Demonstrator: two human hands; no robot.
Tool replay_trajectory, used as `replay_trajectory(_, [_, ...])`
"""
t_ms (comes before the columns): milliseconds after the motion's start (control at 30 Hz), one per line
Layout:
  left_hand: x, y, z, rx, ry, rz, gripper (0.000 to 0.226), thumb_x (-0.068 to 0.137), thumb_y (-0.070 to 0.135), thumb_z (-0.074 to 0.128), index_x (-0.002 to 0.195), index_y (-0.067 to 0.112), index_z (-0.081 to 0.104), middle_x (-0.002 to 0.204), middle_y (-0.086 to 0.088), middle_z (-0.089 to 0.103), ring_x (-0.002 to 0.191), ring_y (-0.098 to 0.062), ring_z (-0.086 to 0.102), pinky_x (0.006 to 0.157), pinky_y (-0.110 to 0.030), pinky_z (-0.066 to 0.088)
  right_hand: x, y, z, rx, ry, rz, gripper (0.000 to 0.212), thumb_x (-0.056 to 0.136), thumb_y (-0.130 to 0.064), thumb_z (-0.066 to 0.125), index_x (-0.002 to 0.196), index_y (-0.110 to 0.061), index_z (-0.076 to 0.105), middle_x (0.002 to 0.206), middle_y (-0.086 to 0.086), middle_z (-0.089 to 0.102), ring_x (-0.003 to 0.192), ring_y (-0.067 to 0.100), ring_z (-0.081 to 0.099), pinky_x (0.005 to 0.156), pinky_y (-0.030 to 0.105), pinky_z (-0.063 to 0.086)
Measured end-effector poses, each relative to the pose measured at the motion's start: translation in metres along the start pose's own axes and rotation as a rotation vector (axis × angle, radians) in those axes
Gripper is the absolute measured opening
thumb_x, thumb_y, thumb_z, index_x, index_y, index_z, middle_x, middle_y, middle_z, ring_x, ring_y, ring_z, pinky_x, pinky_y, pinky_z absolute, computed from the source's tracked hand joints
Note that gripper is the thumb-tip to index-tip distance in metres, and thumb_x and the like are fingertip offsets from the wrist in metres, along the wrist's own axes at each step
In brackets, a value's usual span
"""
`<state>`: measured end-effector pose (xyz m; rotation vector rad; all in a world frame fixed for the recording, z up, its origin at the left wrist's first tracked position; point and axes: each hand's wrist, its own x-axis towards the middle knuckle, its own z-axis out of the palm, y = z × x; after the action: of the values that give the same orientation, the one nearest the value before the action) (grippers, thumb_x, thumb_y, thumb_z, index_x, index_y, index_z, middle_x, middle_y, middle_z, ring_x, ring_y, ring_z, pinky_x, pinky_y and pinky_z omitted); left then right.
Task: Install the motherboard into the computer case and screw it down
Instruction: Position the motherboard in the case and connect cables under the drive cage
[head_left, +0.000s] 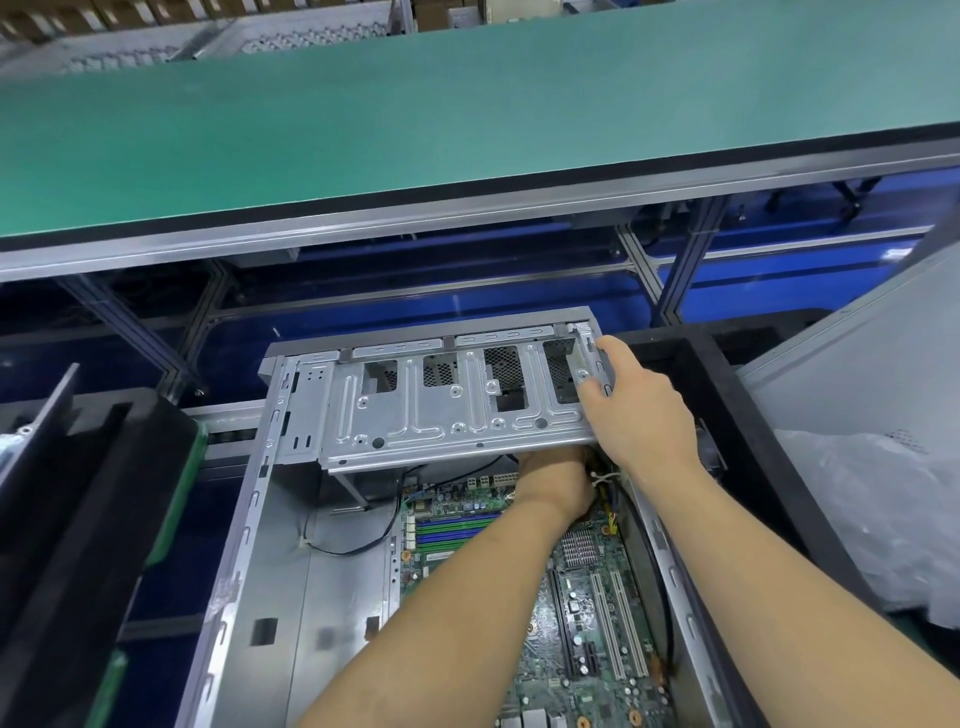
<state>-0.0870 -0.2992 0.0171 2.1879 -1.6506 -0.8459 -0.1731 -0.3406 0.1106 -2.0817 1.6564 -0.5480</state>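
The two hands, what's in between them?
In the head view, the metal drive cage edge lies between: the right hand grips on top, the left hand reaches beneath it.

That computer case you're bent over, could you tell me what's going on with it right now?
A person is working inside the open computer case. The motherboard already lies in the case's right part. The right hand grips the right end of the raised metal drive cage, while the left hand reaches under that cage, near the board's far edge; its fingers are hidden, so what it touches cannot be told. No screwdriver is in view.
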Motion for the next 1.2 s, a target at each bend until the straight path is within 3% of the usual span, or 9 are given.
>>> replay_trajectory(200, [0.002, -0.009, -0.001, -0.085, 0.007, -0.031, 0.033, 0.091, 0.011, 0.054, 0.110, 0.027, 0.075, 0.112, -0.002, 0.074, 0.108, -0.027, 0.063, 0.104, -0.036, 0.043, -0.001, -0.001, -0.001, 0.005, -0.005, 0.003, 0.051, 0.101, -0.036, 0.041, 0.150, -0.032, 0.033, 0.094, 0.004, 0.064, 0.073, 0.023, 0.060, 0.061, 0.035, 0.047])
replay_trajectory(367, [0.001, -0.016, -0.001, -0.267, 0.023, -0.016, 0.028, 0.090, 0.011, 0.061, 0.108, 0.023, 0.078, 0.108, 0.001, 0.076, 0.101, -0.021, 0.067, 0.093, -0.024, 0.049, -0.001, -0.001, -0.001, 0.007, -0.014, 0.020, 0.051, 0.099, -0.035, 0.041, 0.150, -0.034, 0.034, 0.089, 0.004, 0.064, 0.072, 0.023, 0.058, 0.058, 0.034, 0.041])
replay_trajectory(533, [0.001, -0.016, 0.004, -0.323, 0.055, -0.038, 0.025, 0.092, 0.009, 0.057, 0.106, 0.015, 0.076, 0.097, -0.009, 0.075, 0.088, -0.030, 0.069, 0.080, -0.039, 0.057, 0.001, -0.001, 0.000, 0.008, -0.003, 0.020, 0.051, 0.098, -0.035, 0.041, 0.149, -0.034, 0.035, 0.083, 0.000, 0.061, 0.067, 0.019, 0.056, 0.055, 0.032, 0.040])
replay_trajectory(667, [0.000, -0.017, 0.006, -0.356, 0.101, -0.035, 0.026, 0.090, 0.006, 0.056, 0.107, 0.013, 0.075, 0.105, -0.008, 0.075, 0.097, -0.027, 0.067, 0.087, -0.037, 0.054, 0.000, -0.001, 0.000, 0.005, 0.008, 0.010, 0.049, 0.099, -0.035, 0.042, 0.148, -0.033, 0.036, 0.079, -0.004, 0.058, 0.068, 0.019, 0.057, 0.057, 0.034, 0.044])
replay_trajectory(767, [0.000, -0.018, 0.009, -0.444, 0.098, -0.075, 0.022, 0.092, 0.004, 0.056, 0.103, 0.008, 0.074, 0.098, -0.012, 0.074, 0.091, -0.031, 0.068, 0.082, -0.040, 0.056, 0.001, 0.000, 0.000, 0.002, 0.017, 0.005, 0.048, 0.099, -0.035, 0.042, 0.147, -0.034, 0.036, 0.079, -0.005, 0.056, 0.066, 0.015, 0.055, 0.056, 0.033, 0.041])
replay_trajectory(900, [0.001, -0.019, 0.007, -0.509, 0.070, -0.103, 0.021, 0.094, 0.006, 0.056, 0.105, 0.007, 0.073, 0.096, -0.015, 0.074, 0.078, -0.025, 0.062, 0.069, -0.030, 0.049, 0.000, 0.000, 0.000, 0.006, 0.015, 0.006, 0.049, 0.099, -0.035, 0.043, 0.147, -0.034, 0.036, 0.074, -0.009, 0.053, 0.066, 0.015, 0.055, 0.057, 0.034, 0.043])
replay_trajectory(1200, [0.002, -0.019, 0.011, -0.475, 0.066, -0.081, 0.024, 0.089, 0.002, 0.055, 0.099, 0.008, 0.076, 0.098, -0.012, 0.075, 0.089, -0.031, 0.070, 0.083, -0.041, 0.058, 0.000, -0.001, -0.001, -0.002, 0.005, 0.010, 0.048, 0.099, -0.035, 0.043, 0.147, -0.034, 0.036, 0.077, -0.005, 0.057, 0.069, 0.022, 0.059, 0.060, 0.037, 0.051])
